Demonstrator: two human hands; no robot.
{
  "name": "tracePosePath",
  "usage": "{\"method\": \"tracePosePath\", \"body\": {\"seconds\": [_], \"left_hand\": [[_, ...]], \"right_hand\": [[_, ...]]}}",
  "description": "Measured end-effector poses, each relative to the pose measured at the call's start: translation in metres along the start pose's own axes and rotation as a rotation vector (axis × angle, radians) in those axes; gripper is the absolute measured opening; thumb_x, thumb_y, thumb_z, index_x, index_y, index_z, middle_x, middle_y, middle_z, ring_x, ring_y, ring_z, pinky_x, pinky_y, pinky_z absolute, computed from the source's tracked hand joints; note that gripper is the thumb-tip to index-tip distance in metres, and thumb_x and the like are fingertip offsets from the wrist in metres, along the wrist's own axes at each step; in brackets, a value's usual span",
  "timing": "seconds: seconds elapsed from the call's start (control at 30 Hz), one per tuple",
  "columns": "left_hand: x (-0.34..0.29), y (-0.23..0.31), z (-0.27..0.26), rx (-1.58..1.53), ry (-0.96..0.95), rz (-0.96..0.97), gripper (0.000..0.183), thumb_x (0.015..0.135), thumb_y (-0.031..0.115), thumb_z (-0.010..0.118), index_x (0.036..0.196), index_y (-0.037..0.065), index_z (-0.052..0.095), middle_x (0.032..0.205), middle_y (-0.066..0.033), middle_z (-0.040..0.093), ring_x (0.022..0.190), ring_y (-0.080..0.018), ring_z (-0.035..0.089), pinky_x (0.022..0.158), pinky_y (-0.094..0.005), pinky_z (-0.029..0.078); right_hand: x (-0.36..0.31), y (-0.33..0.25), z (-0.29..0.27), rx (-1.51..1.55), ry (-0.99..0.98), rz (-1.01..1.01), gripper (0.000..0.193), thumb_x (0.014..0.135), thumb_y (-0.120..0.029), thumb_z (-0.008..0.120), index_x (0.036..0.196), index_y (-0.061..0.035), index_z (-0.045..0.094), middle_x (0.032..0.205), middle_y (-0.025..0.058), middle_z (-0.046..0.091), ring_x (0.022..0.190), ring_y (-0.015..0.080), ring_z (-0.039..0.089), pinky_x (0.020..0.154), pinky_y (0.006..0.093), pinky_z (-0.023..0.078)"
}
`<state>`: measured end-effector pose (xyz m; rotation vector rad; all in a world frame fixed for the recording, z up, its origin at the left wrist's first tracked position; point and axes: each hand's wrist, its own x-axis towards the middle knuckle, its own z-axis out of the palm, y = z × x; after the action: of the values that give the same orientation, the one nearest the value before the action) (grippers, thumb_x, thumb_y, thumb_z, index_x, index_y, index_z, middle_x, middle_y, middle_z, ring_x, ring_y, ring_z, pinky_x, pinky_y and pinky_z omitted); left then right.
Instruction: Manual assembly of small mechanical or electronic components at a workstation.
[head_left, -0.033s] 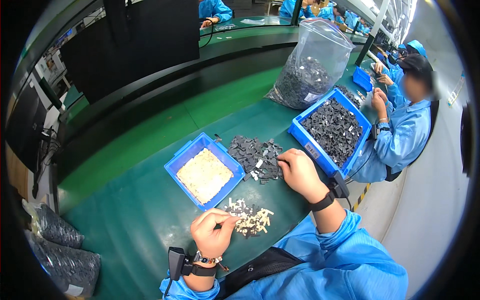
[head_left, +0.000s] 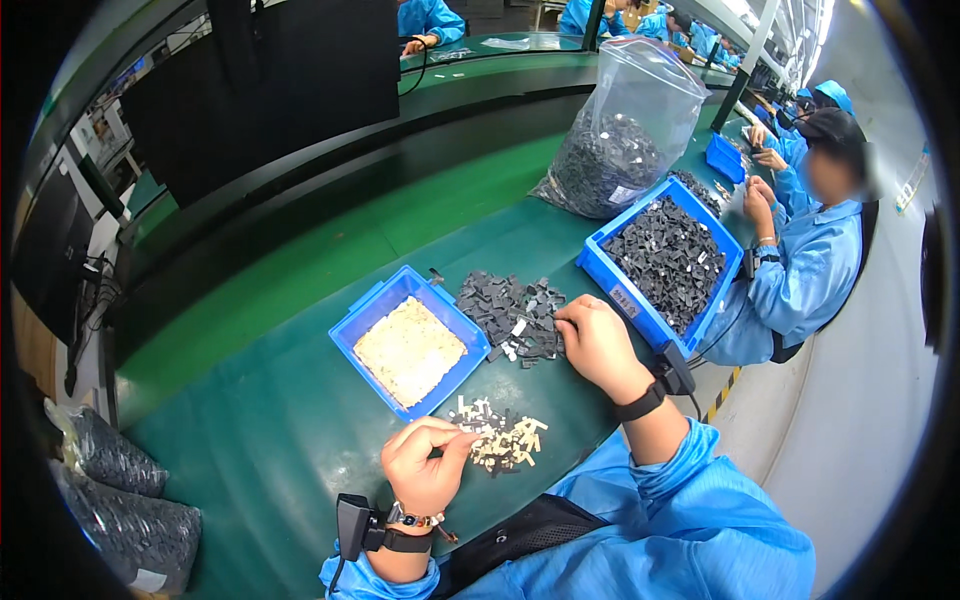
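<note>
Left hand [head_left: 425, 465] is at the cream-and-black pile [head_left: 510, 442], near on the green desk [head_left: 260, 480]; right hand [head_left: 602, 348] is at the farther dark pile [head_left: 505, 308]. Cannot tell whether either grips a piece.

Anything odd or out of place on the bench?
Mostly tidy, but the colours mix: a few white pieces lie in the loose dark-gray pile, and dark bits show in the small cream pile by the left hand. No tipped container or obvious damage.
</note>
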<state>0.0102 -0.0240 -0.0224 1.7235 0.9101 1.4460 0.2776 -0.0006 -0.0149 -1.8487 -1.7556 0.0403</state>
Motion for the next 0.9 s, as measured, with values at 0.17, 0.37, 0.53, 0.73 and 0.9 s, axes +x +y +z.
{"method": "tracePosePath", "body": {"seconds": [0.17, 0.37, 0.53, 0.73, 0.9], "left_hand": [[0.002, 0.003, 0.0, -0.002, -0.005, 0.025, 0.02, 0.08, 0.006, 0.077, 0.07, 0.0, 0.061, 0.068, -0.0092, 0.066, 0.058, -0.0133, 0.06, 0.052, -0.0249, 0.045], [0.005, 0.008, -0.001, 0.013, -0.022, 0.012, 0.019, 0.079, 0.005, 0.077, 0.071, -0.001, 0.062, 0.069, -0.0095, 0.066, 0.059, -0.0148, 0.061, 0.054, -0.0253, 0.046], [0.009, 0.014, 0.0, 0.055, -0.043, -0.009, 0.013, 0.078, 0.001, 0.076, 0.074, -0.002, 0.064, 0.072, -0.0103, 0.067, 0.061, -0.0153, 0.063, 0.055, -0.0249, 0.048], [0.009, 0.015, 0.002, 0.019, -0.089, -0.013, 0.016, 0.081, -0.003, 0.072, 0.096, -0.005, 0.069, 0.093, -0.0149, 0.069, 0.078, -0.0187, 0.067, 0.068, -0.0269, 0.054], [0.006, 0.015, 0.003, -0.063, -0.016, -0.045, 0.024, 0.083, -0.003, 0.07, 0.107, -0.005, 0.069, 0.11, -0.0191, 0.066, 0.099, -0.027, 0.068, 0.085, -0.0338, 0.054]], "right_hand": [[0.009, 0.006, 0.005, -0.004, -0.02, 0.091, 0.01, 0.082, -0.008, 0.065, 0.083, 0.0003, 0.07, 0.084, 0.0165, 0.065, 0.082, 0.0342, 0.063, 0.075, 0.042, 0.05], [0.008, -0.004, -0.013, 0.389, -0.119, 0.361, 0.017, 0.089, -0.014, 0.065, 0.084, 0.0025, 0.069, 0.073, 0.0109, 0.067, 0.06, 0.0109, 0.058, 0.057, 0.0283, 0.045], [-0.002, -0.043, -0.02, 1.037, -0.193, 0.377, 0.015, 0.095, -0.008, 0.057, 0.094, 0.003, 0.066, 0.083, 0.008, 0.07, 0.072, 0.012, 0.064, 0.066, 0.0243, 0.049], [-0.033, -0.078, -0.002, 1.643, -0.589, 0.409, 0.013, 0.097, -0.007, 0.057, 0.101, 0.0024, 0.066, 0.091, 0.007, 0.068, 0.079, 0.0111, 0.062, 0.075, 0.0255, 0.052], [-0.046, -0.108, 0.016, 1.482, -0.486, 0.305, 0.014, 0.097, -0.006, 0.058, 0.104, 0.0024, 0.066, 0.093, 0.0038, 0.067, 0.085, 0.0076, 0.061, 0.074, 0.0236, 0.051]]}}
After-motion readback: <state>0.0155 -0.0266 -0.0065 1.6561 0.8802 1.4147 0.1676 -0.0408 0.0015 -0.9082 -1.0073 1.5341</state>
